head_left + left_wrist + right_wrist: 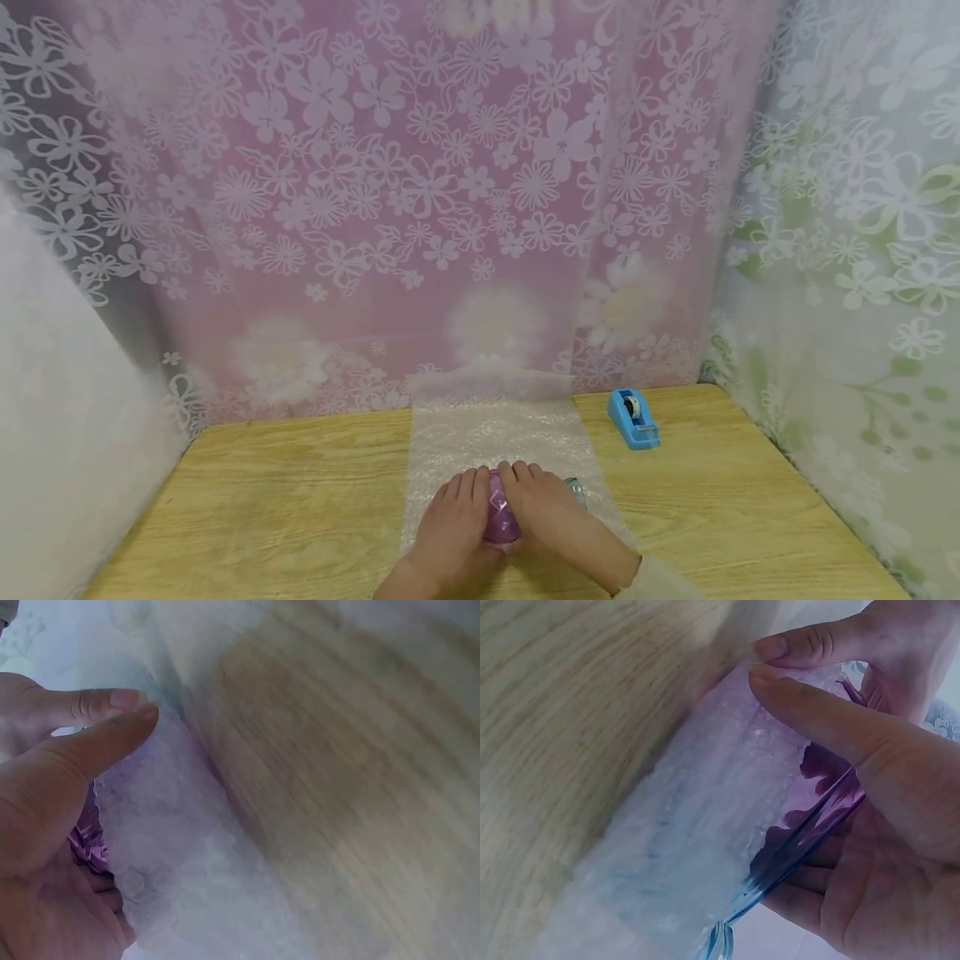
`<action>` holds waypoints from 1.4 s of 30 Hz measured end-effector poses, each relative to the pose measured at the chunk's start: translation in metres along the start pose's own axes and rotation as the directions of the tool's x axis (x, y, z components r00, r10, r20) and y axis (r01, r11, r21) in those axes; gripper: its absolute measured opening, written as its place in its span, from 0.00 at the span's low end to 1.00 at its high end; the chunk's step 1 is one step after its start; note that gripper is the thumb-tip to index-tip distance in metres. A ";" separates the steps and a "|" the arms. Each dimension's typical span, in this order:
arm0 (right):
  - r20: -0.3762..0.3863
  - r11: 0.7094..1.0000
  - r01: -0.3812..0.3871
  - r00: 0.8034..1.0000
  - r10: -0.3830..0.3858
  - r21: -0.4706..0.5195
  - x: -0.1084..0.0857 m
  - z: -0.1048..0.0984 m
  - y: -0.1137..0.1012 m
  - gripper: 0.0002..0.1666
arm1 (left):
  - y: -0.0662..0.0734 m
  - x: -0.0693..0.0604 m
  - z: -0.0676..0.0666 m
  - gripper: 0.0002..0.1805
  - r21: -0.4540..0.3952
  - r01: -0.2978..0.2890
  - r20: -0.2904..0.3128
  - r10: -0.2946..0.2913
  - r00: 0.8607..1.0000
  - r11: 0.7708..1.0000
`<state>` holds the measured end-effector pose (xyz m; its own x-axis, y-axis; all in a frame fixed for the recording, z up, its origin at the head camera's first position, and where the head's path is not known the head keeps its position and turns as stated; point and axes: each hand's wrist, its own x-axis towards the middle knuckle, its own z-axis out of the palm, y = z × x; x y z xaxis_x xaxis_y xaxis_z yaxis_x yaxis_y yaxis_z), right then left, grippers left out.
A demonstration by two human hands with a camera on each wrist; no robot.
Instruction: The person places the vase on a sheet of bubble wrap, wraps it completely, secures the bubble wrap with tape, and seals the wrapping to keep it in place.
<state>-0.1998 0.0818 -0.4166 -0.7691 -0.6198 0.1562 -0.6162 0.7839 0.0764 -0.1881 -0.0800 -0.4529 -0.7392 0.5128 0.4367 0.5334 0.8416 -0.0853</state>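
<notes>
A faceted glass vase (501, 515), purple fading to blue, lies on its side across a long sheet of bubble wrap (487, 429). My left hand (453, 512) grips its left part and my right hand (546, 507) grips beside it, fingers over the top. Between the hands some purple surface shows, and the pale blue end sticks out past the right hand. In the right wrist view, both thumbs press the near edge of the bubble wrap (697, 787) up against the vase (810, 832). The left wrist view shows only a little of the purple glass (90, 836).
A blue tape dispenser (633, 421) with a roll in it stands at the back right of the wooden table (300, 492). The wrap's far end runs up against a pink flowered curtain (420, 208). More flowered sheets hang at both sides.
</notes>
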 end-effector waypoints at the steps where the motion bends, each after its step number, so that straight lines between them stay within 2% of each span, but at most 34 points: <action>1: 0.004 1.000 0.002 1.000 -0.002 -0.001 0.000 0.000 0.001 0.56 | -0.001 0.000 0.000 0.52 0.014 -0.015 -0.009 0.015 1.000 1.000; 3: 0.005 1.000 0.009 1.000 -0.009 -0.003 0.000 -0.001 0.002 0.55 | -0.003 0.001 0.001 0.52 0.030 -0.041 -0.023 0.041 0.999 0.999; 6: 0.007 1.000 0.019 1.000 -0.019 0.005 0.000 -0.003 0.004 0.54 | -0.006 0.003 0.001 0.53 0.022 -0.066 0.001 0.066 0.998 0.998; 10: 0.025 0.999 0.022 0.999 -0.023 0.032 0.002 -0.005 0.006 0.54 | -0.011 0.005 -0.002 0.52 -0.065 -0.067 0.091 0.073 0.993 0.996; 14: 0.076 0.997 0.000 0.997 -0.007 0.081 0.004 -0.006 0.010 0.57 | -0.017 0.006 -0.006 0.50 -0.170 -0.050 0.182 0.081 0.980 0.984; 19: 0.125 0.992 -0.021 0.992 0.005 0.128 0.004 -0.007 0.014 0.61 | -0.020 0.007 -0.007 0.50 -0.203 -0.052 0.217 0.097 0.971 0.978; 26: 0.041 0.989 0.002 0.999 -0.008 0.151 -0.004 -0.002 0.015 0.67 | -0.017 0.010 -0.013 0.49 -0.177 -0.048 0.245 0.091 0.965 0.983; 31: -0.019 0.993 -0.008 1.000 0.011 0.116 -0.014 0.007 0.009 0.62 | -0.018 0.012 -0.018 0.49 -0.192 -0.012 0.318 0.074 0.945 0.981; 35: -0.067 0.995 -0.064 0.995 0.070 0.082 -0.020 0.008 -0.003 0.57 | -0.019 0.014 -0.023 0.49 -0.216 0.014 0.359 0.066 0.931 0.976; 37: -0.062 0.993 -0.101 0.992 0.105 0.068 -0.023 0.008 -0.010 0.54 | -0.019 0.015 -0.025 0.49 -0.225 0.020 0.376 0.068 0.924 0.974; 42: 0.020 0.981 -0.180 0.984 0.179 0.072 -0.023 0.013 -0.021 0.54 | -0.021 0.019 -0.028 0.49 -0.252 0.054 0.430 0.061 0.901 0.966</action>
<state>-0.1718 0.0792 -0.4340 -0.8701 -0.4703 0.1475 -0.4785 0.8778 -0.0236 -0.2022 -0.0927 -0.4173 -0.8099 0.5866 0.0027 0.5787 0.7983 0.1667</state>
